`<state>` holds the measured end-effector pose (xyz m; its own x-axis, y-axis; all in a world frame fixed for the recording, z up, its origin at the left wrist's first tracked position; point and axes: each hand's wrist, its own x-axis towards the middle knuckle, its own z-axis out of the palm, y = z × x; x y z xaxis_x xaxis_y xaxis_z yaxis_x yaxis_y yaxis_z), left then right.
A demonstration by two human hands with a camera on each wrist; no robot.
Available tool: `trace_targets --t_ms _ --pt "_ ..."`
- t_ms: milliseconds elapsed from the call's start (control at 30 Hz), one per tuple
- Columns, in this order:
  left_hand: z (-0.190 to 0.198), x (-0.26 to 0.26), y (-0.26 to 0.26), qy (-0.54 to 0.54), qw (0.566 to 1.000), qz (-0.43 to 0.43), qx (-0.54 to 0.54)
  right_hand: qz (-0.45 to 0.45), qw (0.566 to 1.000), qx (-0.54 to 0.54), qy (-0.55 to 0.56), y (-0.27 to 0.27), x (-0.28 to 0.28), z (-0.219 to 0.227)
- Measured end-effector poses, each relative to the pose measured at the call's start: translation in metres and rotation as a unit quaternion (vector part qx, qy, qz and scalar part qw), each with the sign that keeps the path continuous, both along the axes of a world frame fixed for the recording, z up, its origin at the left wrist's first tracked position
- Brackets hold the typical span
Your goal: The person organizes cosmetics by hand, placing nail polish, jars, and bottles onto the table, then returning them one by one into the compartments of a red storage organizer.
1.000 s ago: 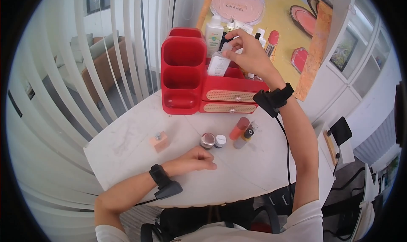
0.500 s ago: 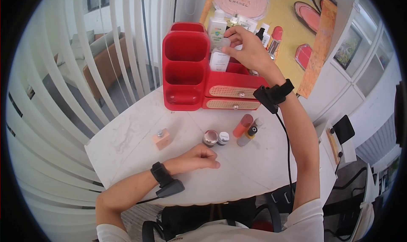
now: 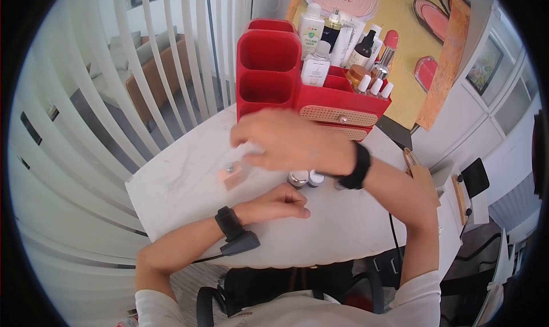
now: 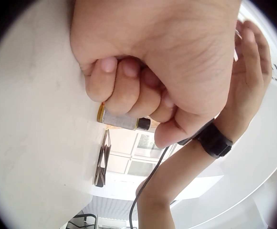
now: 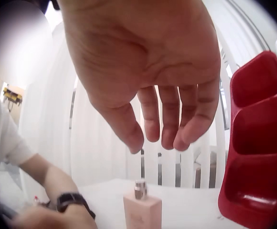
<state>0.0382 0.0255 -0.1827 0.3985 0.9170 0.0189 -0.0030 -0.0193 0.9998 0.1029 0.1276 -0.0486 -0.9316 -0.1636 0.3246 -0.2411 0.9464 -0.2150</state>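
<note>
My right hand (image 3: 291, 141) is above the table with relaxed, parted fingers and nothing in them. Just below its fingertips a pink square perfume bottle (image 5: 143, 212) with a silver neck stands upright on the table. My left hand (image 3: 274, 204) rests on the tabletop, its fingers curled into the palm around nothing, as the left wrist view shows. Two small lidded jars (image 3: 298, 179) stand just beyond it, partly behind the right hand. A white bottle with a clear cap (image 3: 314, 70) stands in the red organizer (image 3: 269, 52), away from both hands.
Pump bottles, tubes and nail polish bottles (image 3: 376, 86) fill the organizer's right side; its tall left compartments show bare red walls. A yellow-and-grey bottle with a black cap (image 4: 121, 120) stands beyond the left hand. Vertical blinds (image 3: 160, 81) hang along the table's left.
My right hand has let go of the white bottle, leaving it standing in the organizer, and has moved left and nearer, over the perfume bottle. The left hand stays on the table.
</note>
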Motion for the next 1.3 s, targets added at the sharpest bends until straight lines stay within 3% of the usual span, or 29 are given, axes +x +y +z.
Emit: trace_targets --t_ms 133,233,433,567,667,733,833,1033,1300 --pt "-0.003 0.001 0.001 0.006 1.000 0.007 0.003 0.010 0.990 -0.032 -0.140 -0.020 -0.026 -0.029" --pt "-0.002 0.003 0.000 -0.002 1.000 0.017 -0.007 0.036 0.995 -0.003 -0.092 -0.015 -0.038 -0.048" --pt "0.003 0.002 -0.001 0.026 1.000 0.010 -0.005 0.008 0.996 -0.050 -0.079 -0.017 -0.033 -0.035" --pt "0.002 0.001 -0.002 0.001 1.000 0.002 -0.005 0.018 0.994 -0.109 0.005 0.006 -0.011 0.017" --pt "-0.002 0.001 -0.001 -0.019 1.000 0.001 0.002 -0.064 0.989 -0.121 0.059 0.031 0.020 0.063" --pt "-0.001 0.002 -0.001 -0.017 1.000 0.009 -0.001 -0.114 0.986 -0.073 0.098 0.053 0.038 0.084" --pt "0.000 0.002 -0.001 -0.017 1.000 0.009 -0.002 -0.193 0.970 -0.049 0.138 0.084 0.058 0.094" --pt "0.003 0.003 -0.002 -0.024 1.000 0.011 -0.013 -0.318 0.940 -0.064 0.101 0.103 0.070 0.096" --pt "-0.001 0.002 -0.002 -0.029 0.999 0.006 -0.015 -0.284 0.950 -0.040 0.121 0.121 0.065 0.084"
